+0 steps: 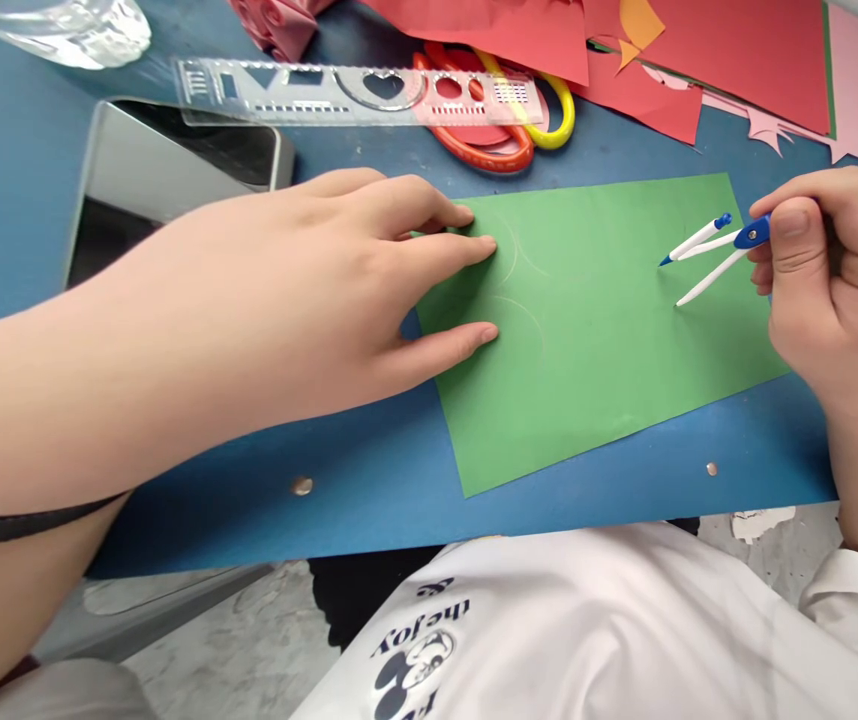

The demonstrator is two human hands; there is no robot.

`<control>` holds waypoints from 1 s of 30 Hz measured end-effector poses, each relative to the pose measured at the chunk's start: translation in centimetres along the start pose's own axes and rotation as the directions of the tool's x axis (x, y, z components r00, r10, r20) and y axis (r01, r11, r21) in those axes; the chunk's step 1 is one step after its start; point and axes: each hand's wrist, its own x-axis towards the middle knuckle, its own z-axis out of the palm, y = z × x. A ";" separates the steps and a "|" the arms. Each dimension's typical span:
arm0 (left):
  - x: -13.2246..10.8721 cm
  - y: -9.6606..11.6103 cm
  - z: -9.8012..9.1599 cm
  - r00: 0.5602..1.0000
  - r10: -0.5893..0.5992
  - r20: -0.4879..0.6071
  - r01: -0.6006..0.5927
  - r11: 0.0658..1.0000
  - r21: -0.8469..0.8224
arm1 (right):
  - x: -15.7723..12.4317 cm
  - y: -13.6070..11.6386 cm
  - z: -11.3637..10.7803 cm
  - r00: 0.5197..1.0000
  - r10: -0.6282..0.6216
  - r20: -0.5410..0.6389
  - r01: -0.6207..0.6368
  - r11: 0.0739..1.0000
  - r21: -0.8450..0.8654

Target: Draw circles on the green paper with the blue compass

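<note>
A sheet of green paper [594, 370] lies on the blue table, with faint curved lines near its left end. My left hand [391, 260] rests on that end, fingers spread and fingertips on the paper. In my right hand [819, 260] is a white and blue drawing compass [706, 262], pinched at its blue hinge between thumb and fingers. Its two legs point left over the right part of the sheet. Whether the tips touch the paper I cannot tell.
Behind the green paper lie a clear stencil ruler [294, 95] and red-and-yellow-handled scissors [556, 115]. A phone [174, 150] is at the left, a clear plastic object [91, 35] beyond it. Red paper [744, 70] and pink scraps [853, 70] cover the back right. The blue table's [369, 510] front edge is near my body.
</note>
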 end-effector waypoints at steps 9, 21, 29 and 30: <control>-0.4 -0.4 0.3 0.998 0.033 -0.060 -0.039 0.994 -0.101 | -0.1 -0.3 0.1 0.999 0.037 -0.008 -0.036 0.999 0.030; 0.0 -0.1 -0.1 1.000 0.007 -0.006 -0.007 1.000 -0.010 | 0.0 -0.4 0.1 0.999 0.040 -0.011 -0.040 0.999 0.036; -0.1 -0.5 0.3 0.999 0.029 -0.039 -0.032 0.997 -0.077 | -0.3 -1.0 1.0 0.983 0.160 -0.095 -0.157 0.987 0.040; -0.1 -0.5 0.3 0.999 0.029 -0.039 -0.033 0.996 -0.082 | -0.3 -1.0 1.0 0.984 0.158 -0.087 -0.154 0.987 0.043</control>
